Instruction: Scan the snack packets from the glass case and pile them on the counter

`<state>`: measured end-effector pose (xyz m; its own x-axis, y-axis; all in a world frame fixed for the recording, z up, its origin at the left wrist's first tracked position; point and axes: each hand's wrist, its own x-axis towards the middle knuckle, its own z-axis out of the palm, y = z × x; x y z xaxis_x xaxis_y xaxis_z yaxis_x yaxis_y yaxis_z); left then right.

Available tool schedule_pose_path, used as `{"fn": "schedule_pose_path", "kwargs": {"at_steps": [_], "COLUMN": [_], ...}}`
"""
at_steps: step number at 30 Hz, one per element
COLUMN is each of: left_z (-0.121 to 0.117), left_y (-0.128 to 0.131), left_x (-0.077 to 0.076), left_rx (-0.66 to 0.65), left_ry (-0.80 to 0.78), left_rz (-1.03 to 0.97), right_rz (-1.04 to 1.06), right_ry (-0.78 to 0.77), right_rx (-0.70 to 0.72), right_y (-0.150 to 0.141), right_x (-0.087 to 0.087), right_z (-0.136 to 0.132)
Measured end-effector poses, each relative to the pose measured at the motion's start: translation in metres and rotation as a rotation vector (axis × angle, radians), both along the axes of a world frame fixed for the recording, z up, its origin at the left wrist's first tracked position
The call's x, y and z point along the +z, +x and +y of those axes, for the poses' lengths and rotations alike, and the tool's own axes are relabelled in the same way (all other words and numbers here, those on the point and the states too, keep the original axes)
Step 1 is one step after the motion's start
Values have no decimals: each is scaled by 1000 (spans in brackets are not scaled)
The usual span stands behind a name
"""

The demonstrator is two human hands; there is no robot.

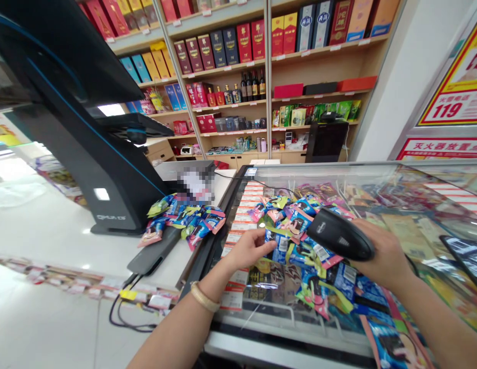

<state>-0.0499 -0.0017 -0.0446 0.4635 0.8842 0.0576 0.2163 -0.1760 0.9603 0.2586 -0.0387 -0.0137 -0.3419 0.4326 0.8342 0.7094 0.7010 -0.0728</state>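
Observation:
My left hand [249,248], with a bracelet [204,297] on the wrist, pinches a small blue snack packet [277,247] between thumb and fingers. A barcode shows on the packet's face. In my right hand [384,253] is a black barcode scanner [340,234], its head tilted down to the left over the packets. Below and around both hands, a heap of blue, pink and green snack packets [313,294] lies on the glass counter top [261,320]. Several more packets lie in a second pile [200,220] to the left.
A black point-of-sale terminal [103,169] stands on the white counter [69,225] at left. Before it is a grey flat device [156,251] with cables. A dark phone-like screen [464,256] is at right. Shelves [230,66] with boxes and bottles line the back wall.

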Motion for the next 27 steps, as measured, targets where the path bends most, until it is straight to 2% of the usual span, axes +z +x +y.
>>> {"fn": "schedule_pose_path", "kwargs": {"at_steps": [3, 7, 12, 19, 27], "left_z": [4, 8, 10, 12, 12], "left_y": [2, 3, 2, 1, 0], "left_x": [-1, -1, -1, -3, -6], "left_rx": [107, 171, 157, 157, 161], "left_ry": [-72, -116, -91, -68, -47], "left_rz": [-201, -308, -298, -304, -302], "right_rz": [5, -39, -88, -80, -98], "right_ry": [-39, -61, -151, -237, -190], "right_rx": [-3, 27, 66, 58, 54], "right_y": [1, 1, -1, 2, 2], "right_x": [-4, -4, 0, -7, -8], "right_z": [1, -1, -4, -4, -4]}}
